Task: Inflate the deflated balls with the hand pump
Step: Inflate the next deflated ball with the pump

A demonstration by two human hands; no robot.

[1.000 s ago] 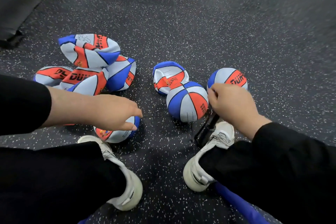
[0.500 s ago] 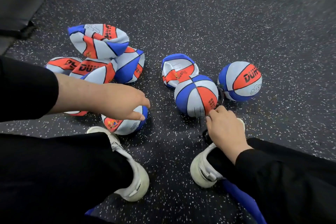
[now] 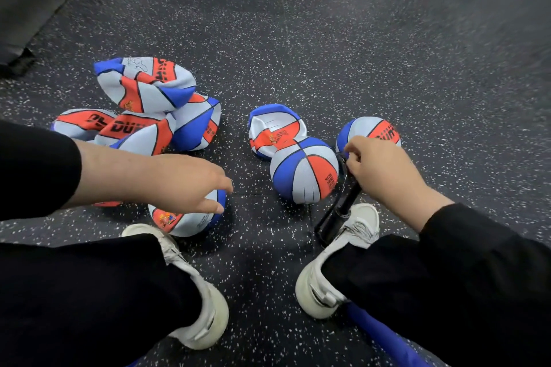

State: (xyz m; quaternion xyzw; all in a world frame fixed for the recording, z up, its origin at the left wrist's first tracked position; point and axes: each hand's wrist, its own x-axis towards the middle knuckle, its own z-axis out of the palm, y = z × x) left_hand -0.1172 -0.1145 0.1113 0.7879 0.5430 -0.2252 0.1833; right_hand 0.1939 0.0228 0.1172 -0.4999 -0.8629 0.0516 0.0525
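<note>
Your right hand (image 3: 384, 176) had pulled the pump (image 3: 337, 217) handle back up, gripping it beside your shoe. Your left hand (image 3: 182, 185) rested, fingers loose, on the ball (image 3: 190, 220) on the floor, likely mid-inflation.

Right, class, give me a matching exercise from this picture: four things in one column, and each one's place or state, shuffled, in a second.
Things
1. left hand
2. right hand
3. pile of deflated balls
4. round ball

Places or states
A. heaped at far left on the floor
B. grips the black pump's handle
C. rests on a small ball by the left shoe
D. full, between the hands

Pairs: 1-C, 2-B, 3-A, 4-D
</note>
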